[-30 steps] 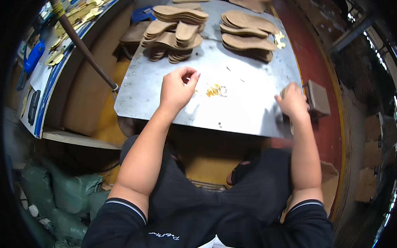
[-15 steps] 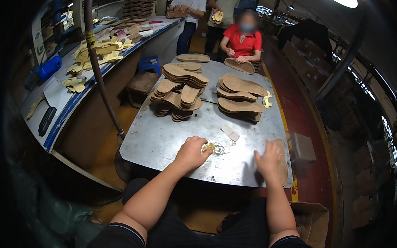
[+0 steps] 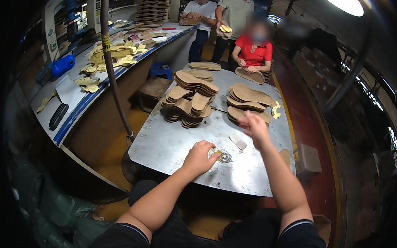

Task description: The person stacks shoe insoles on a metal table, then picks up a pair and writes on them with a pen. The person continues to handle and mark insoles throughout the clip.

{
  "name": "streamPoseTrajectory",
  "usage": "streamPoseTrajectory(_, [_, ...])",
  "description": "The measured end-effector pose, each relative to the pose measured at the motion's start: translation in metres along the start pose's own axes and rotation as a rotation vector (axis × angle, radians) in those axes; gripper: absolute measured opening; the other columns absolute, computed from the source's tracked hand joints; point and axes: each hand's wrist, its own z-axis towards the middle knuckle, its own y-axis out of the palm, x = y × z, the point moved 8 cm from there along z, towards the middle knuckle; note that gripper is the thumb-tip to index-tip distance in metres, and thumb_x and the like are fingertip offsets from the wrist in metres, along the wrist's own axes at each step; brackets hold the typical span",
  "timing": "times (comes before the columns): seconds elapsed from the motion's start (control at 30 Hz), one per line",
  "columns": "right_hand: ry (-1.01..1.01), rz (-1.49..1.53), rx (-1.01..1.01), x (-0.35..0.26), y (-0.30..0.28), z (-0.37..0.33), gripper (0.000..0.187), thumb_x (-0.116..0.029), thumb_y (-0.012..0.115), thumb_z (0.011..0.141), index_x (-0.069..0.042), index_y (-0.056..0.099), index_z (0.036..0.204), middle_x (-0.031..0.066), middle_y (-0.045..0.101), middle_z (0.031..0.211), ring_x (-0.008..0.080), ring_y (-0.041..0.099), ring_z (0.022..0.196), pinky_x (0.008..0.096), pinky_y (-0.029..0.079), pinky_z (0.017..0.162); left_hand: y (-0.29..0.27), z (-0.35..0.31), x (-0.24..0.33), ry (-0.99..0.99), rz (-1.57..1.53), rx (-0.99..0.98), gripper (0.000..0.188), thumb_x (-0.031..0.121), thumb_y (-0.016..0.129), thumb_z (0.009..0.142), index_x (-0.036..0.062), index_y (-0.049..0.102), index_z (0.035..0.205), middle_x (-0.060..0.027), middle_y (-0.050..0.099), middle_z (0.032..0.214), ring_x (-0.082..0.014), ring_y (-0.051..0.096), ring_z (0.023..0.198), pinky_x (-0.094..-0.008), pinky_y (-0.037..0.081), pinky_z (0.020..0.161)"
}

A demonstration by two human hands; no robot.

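Observation:
My left hand [image 3: 200, 158] rests near the front of the metal table [image 3: 163, 144], its fingers closed round a small yellowish, see-through thing [image 3: 216, 154] whose kind I cannot make out. Raised over the table, my right hand [image 3: 255, 130] has its fingers apart and holds nothing. It is just in front of the right-hand stack of brown cork-like insoles [image 3: 252, 95] and covers part of the lowest ones. Further left stands a taller, crisscrossed pile of insoles [image 3: 195, 80]. Between my hands lies a pale flat piece [image 3: 238, 141]. One insole [image 3: 285, 157] at the right edge is partly behind my forearm.
A person in a red top [image 3: 255, 51] handles an insole at the table's far end; two more people stand behind. On the left runs a long bench [image 3: 83, 115] with yellow pieces [image 3: 113, 53] on it, behind a metal pole [image 3: 109, 73]. A box [image 3: 309, 158] stands to the right.
My right hand has moved from the insole at the table's right edge, forward and left, toward the right-hand stack. My left hand keeps its hold. The view has shifted slightly.

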Motion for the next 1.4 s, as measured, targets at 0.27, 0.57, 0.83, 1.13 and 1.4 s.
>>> streamPoseTrajectory(0.27, [0.269, 0.353, 0.045, -0.062, 0.017, 0.229, 0.144, -0.093, 0.079, 0.081, -0.005, 0.022, 0.180, 0.0276, 0.044, 0.168, 0.0519, 0.046, 0.151, 0.0658, 0.038, 0.126, -0.001, 0.008, 0.037, 0.091, -0.194, -0.022, 0.037, 0.026, 0.086, 0.099, -0.0026, 0.078, 0.122, -0.0202, 0.077, 0.126, -0.0415, 0.073, 0.121, -0.0468, 0.059, 0.107])
streamPoseTrajectory(0.57, [0.080, 0.301, 0.074, -0.085, 0.016, 0.354, 0.109, -0.071, 0.097, 0.079, -0.010, 0.057, 0.160, 0.0117, 0.072, 0.142, 0.0334, 0.066, 0.134, 0.0586, 0.050, 0.117, -0.013, 0.015, 0.032, 0.050, -0.271, -0.083, 0.038, 0.028, 0.081, 0.104, -0.0031, 0.078, 0.125, -0.0221, 0.075, 0.130, -0.0422, 0.071, 0.124, -0.0472, 0.057, 0.110])
streamPoseTrajectory(0.83, [-0.148, 0.453, -0.067, -0.117, 0.013, 0.318, 0.049, -0.019, 0.091, 0.100, -0.009, 0.072, 0.144, 0.0074, 0.083, 0.127, 0.0264, 0.081, 0.106, 0.0493, 0.067, 0.091, 0.001, 0.026, 0.029, -0.016, -0.328, -0.099, 0.040, 0.028, 0.085, 0.101, -0.0035, 0.077, 0.124, -0.0226, 0.076, 0.126, -0.0426, 0.073, 0.118, -0.0478, 0.059, 0.104])
streamPoseTrajectory(1.13, [-0.120, -0.445, -0.619, -0.112, -0.061, -0.027, 0.075, -0.015, 0.108, 0.066, 0.002, 0.075, 0.131, 0.0046, 0.081, 0.110, 0.0141, 0.077, 0.095, 0.0315, 0.064, 0.087, -0.081, 0.020, -0.011, -0.090, -0.406, 0.580, 0.049, 0.026, 0.080, 0.108, 0.0011, 0.063, 0.147, -0.0135, 0.073, 0.137, -0.0277, 0.069, 0.125, -0.0455, 0.056, 0.102])
streamPoseTrajectory(1.4, [0.338, -0.536, -1.275, 0.008, -0.071, -0.112, 0.080, -0.005, 0.107, 0.070, 0.005, 0.072, 0.141, 0.0112, 0.083, 0.128, 0.0177, 0.078, 0.112, 0.0341, 0.064, 0.101, -0.007, -0.002, 0.052, 0.238, -0.172, 0.009, 0.039, 0.028, 0.080, 0.105, -0.0012, 0.075, 0.130, -0.0237, 0.076, 0.128, -0.0415, 0.073, 0.120, -0.0469, 0.058, 0.106])
